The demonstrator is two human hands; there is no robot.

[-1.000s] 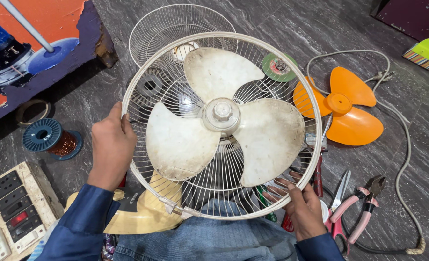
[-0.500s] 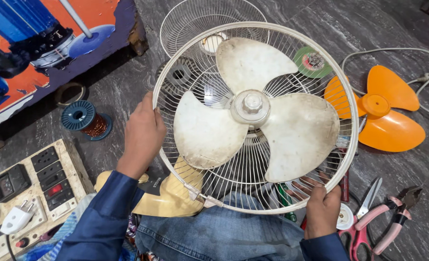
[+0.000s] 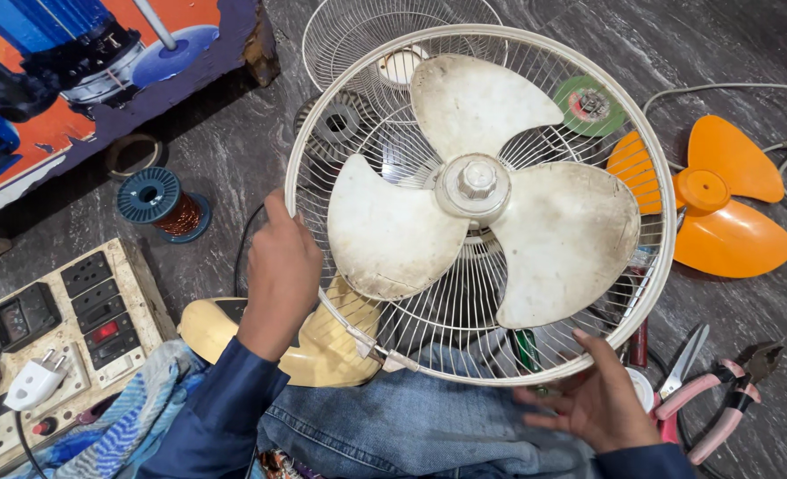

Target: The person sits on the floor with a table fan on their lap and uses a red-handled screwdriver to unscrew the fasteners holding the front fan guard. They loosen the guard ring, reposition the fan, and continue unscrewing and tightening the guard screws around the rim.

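I look down on a fan's round white wire guard (image 3: pixel 659 222) held over my lap, with a dirty white three-blade propeller (image 3: pixel 477 213) mounted at its centre. My left hand (image 3: pixel 282 270) grips the guard's left rim. Under the lower right rim, my right hand (image 3: pixel 593 404) supports the ring with spread fingers. A cream-yellow fan housing (image 3: pixel 318 350) lies beneath the guard by my left wrist.
A second wire guard (image 3: pixel 349 35) lies on the dark floor behind. An orange fan blade (image 3: pixel 721 204), green disc (image 3: pixel 588 105), pink-handled pliers (image 3: pixel 730 399) and scissors (image 3: pixel 686 364) sit right. A copper wire spool (image 3: pixel 163 204), switchboard (image 3: pixel 65 328) with white plug (image 3: pixel 34 381) sit left.
The view has shifted, so the fan now sits further right and slightly lower in frame. Both hands keep their places on the guard's rim.
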